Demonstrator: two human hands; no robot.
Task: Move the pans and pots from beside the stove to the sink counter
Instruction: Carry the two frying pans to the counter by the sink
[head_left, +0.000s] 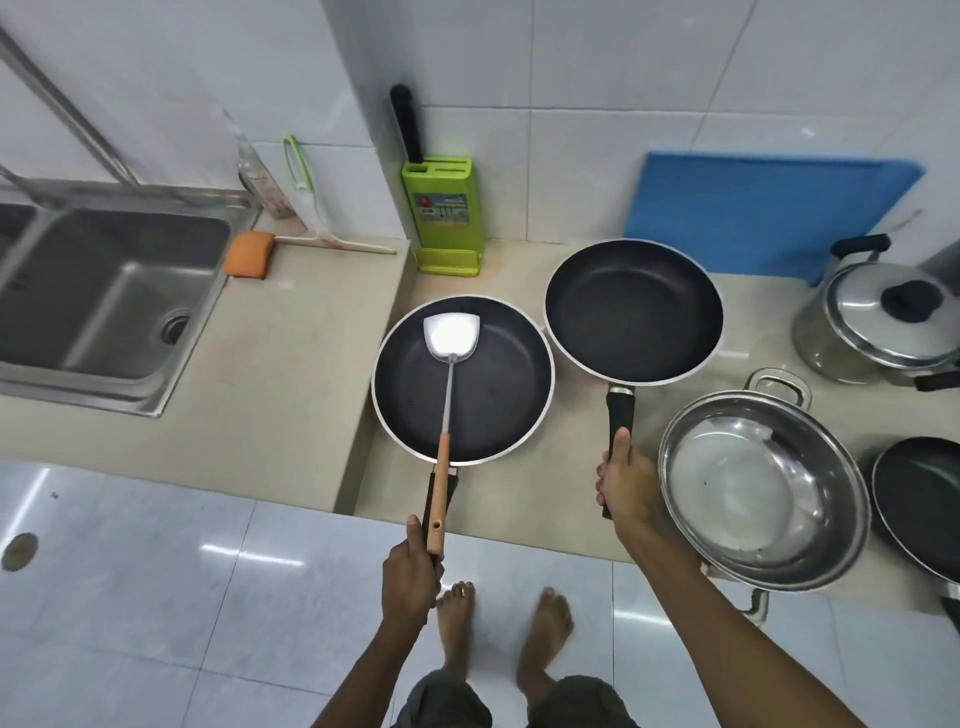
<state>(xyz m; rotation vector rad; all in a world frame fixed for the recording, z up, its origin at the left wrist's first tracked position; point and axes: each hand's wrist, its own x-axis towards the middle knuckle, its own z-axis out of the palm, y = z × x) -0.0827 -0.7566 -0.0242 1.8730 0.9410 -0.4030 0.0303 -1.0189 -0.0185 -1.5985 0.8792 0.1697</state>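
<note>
The person is carrying two frying pans at once, one per hand, which looks like a way to halve the trips from the stove side to the sink. The left hand (410, 571) is closing its grip around the dark handle of the left pan (462, 379), low in the middle of the frame. A spatula (447, 364) is lying in that pan, its metal blade resting on the pan floor and its wooden handle running back along the pan handle, so the same fist appears to be pinning both, probably to stop the spatula sliding off. The right hand (626, 483) is wrapping tight around the black handle of the right pan (634, 312), thumb laid along the top for steadiness.

Both pans are sitting over the lower desk (550, 467) at centre; whether they are lifted or resting is hard to tell. The sink (104, 291) is at the left edge, with bare desk beside it. A steel pot (763, 488), a lidded pot (883, 322) and another dark pan (919, 499) are waiting at the right.
</note>
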